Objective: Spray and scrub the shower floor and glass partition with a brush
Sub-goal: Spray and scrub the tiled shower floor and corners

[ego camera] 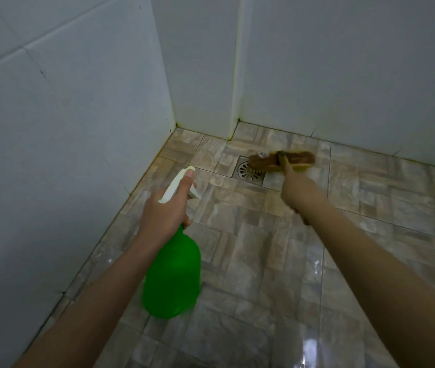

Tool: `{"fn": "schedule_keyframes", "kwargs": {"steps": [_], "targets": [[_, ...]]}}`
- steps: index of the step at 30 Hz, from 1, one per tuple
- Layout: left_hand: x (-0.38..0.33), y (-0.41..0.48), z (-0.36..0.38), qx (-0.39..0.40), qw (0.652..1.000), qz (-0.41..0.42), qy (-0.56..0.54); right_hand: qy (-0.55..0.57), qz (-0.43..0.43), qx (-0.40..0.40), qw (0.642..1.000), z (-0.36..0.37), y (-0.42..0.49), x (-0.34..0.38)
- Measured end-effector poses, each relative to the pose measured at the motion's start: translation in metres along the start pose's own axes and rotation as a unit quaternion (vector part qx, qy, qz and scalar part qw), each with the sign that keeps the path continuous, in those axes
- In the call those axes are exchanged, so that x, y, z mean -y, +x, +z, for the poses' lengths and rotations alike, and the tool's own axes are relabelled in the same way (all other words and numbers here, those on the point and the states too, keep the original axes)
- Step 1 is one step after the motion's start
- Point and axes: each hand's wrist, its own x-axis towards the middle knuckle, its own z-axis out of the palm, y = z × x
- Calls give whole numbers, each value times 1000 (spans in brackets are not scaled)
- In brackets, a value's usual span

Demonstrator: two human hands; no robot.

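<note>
My left hand grips the white trigger head of a green spray bottle, which hangs tilted above the floor at the left, nozzle pointing toward the far corner. My right hand holds the yellow handle of a brown wooden scrub brush. The brush head rests bristles down on the wet beige shower floor, partly over the round metal drain. No glass partition is visible.
White tiled walls close the shower on the left and at the back, with a boxed white column in the far corner. Yellowish grime lines the wall joints. The floor tiles shine with water toward the lower right.
</note>
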Motion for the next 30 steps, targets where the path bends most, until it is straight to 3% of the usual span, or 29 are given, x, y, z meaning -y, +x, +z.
{"fn": "schedule_keyframes", "kwargs": {"steps": [3, 10, 15, 20, 24, 30], "targets": [[0, -1, -1, 0, 1000, 5, -14, 22, -28, -14, 999, 30, -45, -18], [0, -3, 1, -5, 999, 1, -34, 41, -17, -21, 999, 3, 2, -1], [1, 0, 1, 4, 999, 5, -35, -24, -51, 4, 998, 24, -29, -17], [-5, -4, 3, 17, 999, 28, -17, 65, -13, 3, 998, 8, 0, 13], [-6, 0, 4, 19, 999, 24, -35, 0, -31, 22, 999, 27, -46, -1], [-8, -4, 7, 29, 999, 31, -7, 14, -27, -11, 999, 9, 7, 14]]}}
